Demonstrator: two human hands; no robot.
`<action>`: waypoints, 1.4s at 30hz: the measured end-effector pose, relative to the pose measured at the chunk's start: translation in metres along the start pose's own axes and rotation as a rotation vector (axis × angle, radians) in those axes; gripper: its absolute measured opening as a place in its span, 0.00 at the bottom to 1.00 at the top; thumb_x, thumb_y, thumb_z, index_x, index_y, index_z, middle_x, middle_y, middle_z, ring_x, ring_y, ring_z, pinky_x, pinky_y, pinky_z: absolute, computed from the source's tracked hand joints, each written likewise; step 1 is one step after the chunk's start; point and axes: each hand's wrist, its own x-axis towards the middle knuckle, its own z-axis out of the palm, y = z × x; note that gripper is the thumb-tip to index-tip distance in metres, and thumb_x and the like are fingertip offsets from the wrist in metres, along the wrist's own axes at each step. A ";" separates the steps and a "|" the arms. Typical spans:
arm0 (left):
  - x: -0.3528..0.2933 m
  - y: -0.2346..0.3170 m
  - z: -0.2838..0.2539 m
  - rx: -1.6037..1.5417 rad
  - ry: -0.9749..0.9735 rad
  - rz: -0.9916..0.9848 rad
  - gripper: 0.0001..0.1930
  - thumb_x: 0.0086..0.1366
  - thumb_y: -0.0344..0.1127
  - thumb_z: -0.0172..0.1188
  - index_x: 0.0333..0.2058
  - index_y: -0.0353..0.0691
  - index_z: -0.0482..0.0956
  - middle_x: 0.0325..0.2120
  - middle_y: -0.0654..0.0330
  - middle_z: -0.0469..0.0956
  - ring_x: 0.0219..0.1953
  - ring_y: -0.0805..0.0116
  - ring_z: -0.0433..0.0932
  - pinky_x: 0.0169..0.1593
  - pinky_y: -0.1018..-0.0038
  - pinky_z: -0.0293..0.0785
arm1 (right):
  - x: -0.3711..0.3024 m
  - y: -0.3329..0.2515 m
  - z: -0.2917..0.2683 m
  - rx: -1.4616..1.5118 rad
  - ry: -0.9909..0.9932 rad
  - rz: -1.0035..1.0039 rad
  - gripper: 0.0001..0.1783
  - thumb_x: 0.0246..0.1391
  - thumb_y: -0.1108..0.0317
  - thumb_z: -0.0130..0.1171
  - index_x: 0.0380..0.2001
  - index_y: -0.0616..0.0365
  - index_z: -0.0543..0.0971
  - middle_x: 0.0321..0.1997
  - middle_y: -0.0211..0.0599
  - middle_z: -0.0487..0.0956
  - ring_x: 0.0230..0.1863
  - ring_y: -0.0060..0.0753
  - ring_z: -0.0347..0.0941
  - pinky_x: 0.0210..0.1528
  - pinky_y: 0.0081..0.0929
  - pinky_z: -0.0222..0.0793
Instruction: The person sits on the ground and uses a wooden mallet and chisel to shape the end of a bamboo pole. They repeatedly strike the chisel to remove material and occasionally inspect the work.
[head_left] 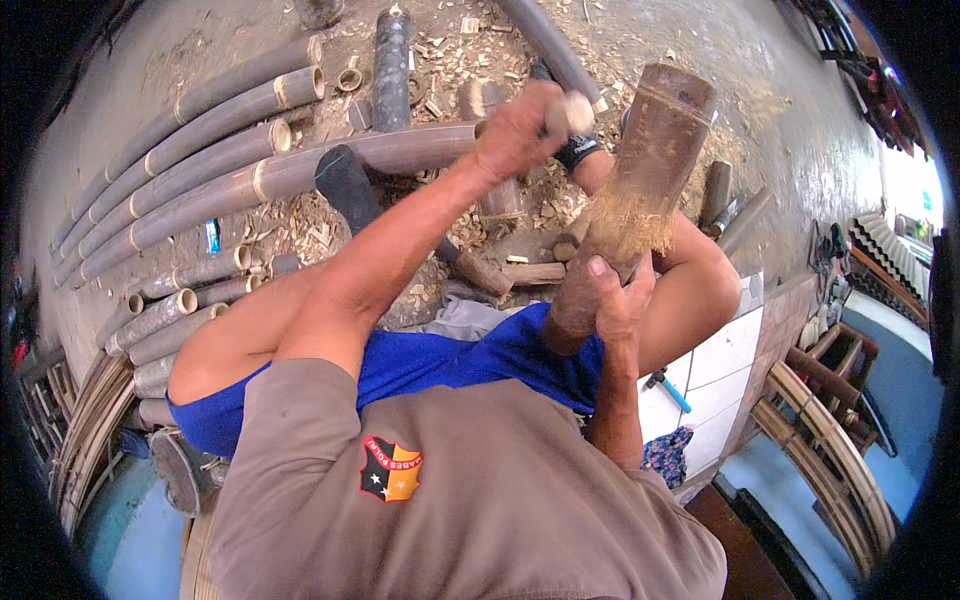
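Observation:
My left hand is closed round a pale wooden handle with a rounded end; the rest of that tool is hidden. My right hand grips the lower part of a thick brown wooden club, which slants up from my lap. Yellow frayed fibres stick out at its middle, just above my fingers. A dark bamboo pole runs under my left forearm, its near end by my left hand. Beyond my left hand, a dark pole reaches in toward my foot.
Several long bamboo poles lie at the left, with shorter bamboo pieces nearer me. Wood chips litter the floor. A dark, broad-bladed thing lies beside my left forearm. At the right are a blue-handled tool and bent bamboo strips.

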 end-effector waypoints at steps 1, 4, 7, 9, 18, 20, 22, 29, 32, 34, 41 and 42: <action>-0.016 0.008 0.009 0.004 -0.046 -0.014 0.28 0.54 0.36 0.73 0.52 0.44 0.70 0.39 0.47 0.79 0.43 0.44 0.81 0.44 0.56 0.77 | -0.001 0.000 -0.002 0.007 -0.021 0.027 0.39 0.47 0.56 0.72 0.58 0.66 0.72 0.52 0.43 0.80 0.53 0.39 0.76 0.59 0.36 0.70; -0.052 0.019 0.021 0.033 -0.242 -0.150 0.34 0.50 0.35 0.74 0.56 0.46 0.69 0.40 0.49 0.79 0.43 0.43 0.79 0.45 0.54 0.75 | -0.007 0.001 -0.010 -0.008 -0.058 0.043 0.40 0.46 0.55 0.73 0.58 0.66 0.72 0.52 0.44 0.80 0.53 0.40 0.76 0.59 0.37 0.70; -0.069 0.018 0.018 0.033 -0.232 0.083 0.34 0.50 0.37 0.74 0.55 0.46 0.68 0.36 0.51 0.79 0.39 0.43 0.80 0.43 0.53 0.75 | -0.012 0.002 -0.015 -0.066 -0.063 0.014 0.40 0.45 0.54 0.74 0.57 0.66 0.72 0.51 0.45 0.80 0.52 0.41 0.76 0.58 0.38 0.70; -0.069 0.016 0.013 0.041 -0.288 0.170 0.34 0.50 0.38 0.74 0.55 0.45 0.69 0.35 0.52 0.78 0.39 0.44 0.80 0.42 0.53 0.75 | -0.013 0.002 -0.016 -0.078 -0.059 0.019 0.41 0.45 0.53 0.75 0.56 0.67 0.72 0.50 0.45 0.80 0.51 0.41 0.76 0.58 0.38 0.70; -0.048 0.011 0.017 -0.156 -0.272 0.027 0.27 0.43 0.37 0.75 0.44 0.42 0.77 0.33 0.55 0.75 0.39 0.49 0.76 0.43 0.58 0.72 | -0.013 0.005 -0.017 -0.094 -0.091 0.056 0.40 0.43 0.52 0.76 0.54 0.67 0.75 0.49 0.45 0.80 0.50 0.41 0.77 0.56 0.38 0.72; -0.047 0.005 0.020 -0.116 -0.327 0.128 0.27 0.42 0.37 0.75 0.42 0.40 0.77 0.34 0.54 0.75 0.39 0.49 0.75 0.43 0.58 0.72 | -0.013 0.004 -0.018 -0.068 -0.102 0.088 0.39 0.43 0.52 0.76 0.54 0.67 0.75 0.50 0.45 0.80 0.50 0.41 0.77 0.56 0.38 0.72; -0.046 -0.001 0.022 -0.124 -0.318 0.167 0.24 0.42 0.37 0.75 0.39 0.40 0.77 0.33 0.54 0.74 0.39 0.49 0.73 0.43 0.58 0.70 | -0.012 0.002 -0.017 -0.059 -0.094 0.097 0.39 0.43 0.52 0.76 0.53 0.66 0.75 0.49 0.45 0.80 0.50 0.40 0.77 0.55 0.38 0.72; -0.046 -0.013 0.027 -0.181 -0.195 0.152 0.22 0.44 0.37 0.73 0.38 0.39 0.76 0.33 0.54 0.73 0.40 0.48 0.72 0.44 0.56 0.69 | -0.010 0.005 -0.013 -0.152 -0.081 0.090 0.40 0.41 0.50 0.77 0.52 0.66 0.76 0.47 0.44 0.82 0.48 0.40 0.78 0.53 0.38 0.73; -0.049 -0.017 0.029 -0.160 -0.145 0.176 0.22 0.42 0.36 0.75 0.36 0.41 0.76 0.33 0.56 0.73 0.38 0.51 0.73 0.42 0.59 0.68 | -0.010 0.006 -0.016 -0.180 -0.115 0.114 0.39 0.42 0.50 0.76 0.52 0.66 0.77 0.47 0.45 0.82 0.48 0.41 0.79 0.53 0.38 0.74; -0.051 -0.020 0.029 -0.166 -0.151 0.177 0.21 0.44 0.37 0.74 0.37 0.40 0.76 0.34 0.54 0.75 0.40 0.48 0.74 0.44 0.57 0.69 | -0.011 0.006 -0.017 -0.155 -0.121 0.127 0.38 0.42 0.50 0.75 0.51 0.66 0.77 0.47 0.45 0.82 0.48 0.41 0.79 0.53 0.38 0.74; -0.059 -0.030 0.026 -0.151 -0.207 0.247 0.22 0.42 0.38 0.74 0.37 0.41 0.76 0.34 0.55 0.72 0.40 0.50 0.73 0.42 0.59 0.67 | -0.009 0.019 0.020 -0.054 -0.037 -0.087 0.33 0.42 0.57 0.76 0.49 0.65 0.79 0.45 0.46 0.83 0.47 0.41 0.80 0.52 0.39 0.75; -0.060 -0.029 0.025 -0.137 -0.192 0.250 0.22 0.41 0.37 0.73 0.36 0.42 0.76 0.34 0.55 0.72 0.39 0.50 0.72 0.41 0.60 0.66 | -0.007 0.025 0.028 -0.354 -0.054 -0.056 0.34 0.46 0.54 0.74 0.51 0.67 0.78 0.46 0.43 0.83 0.46 0.39 0.80 0.53 0.36 0.74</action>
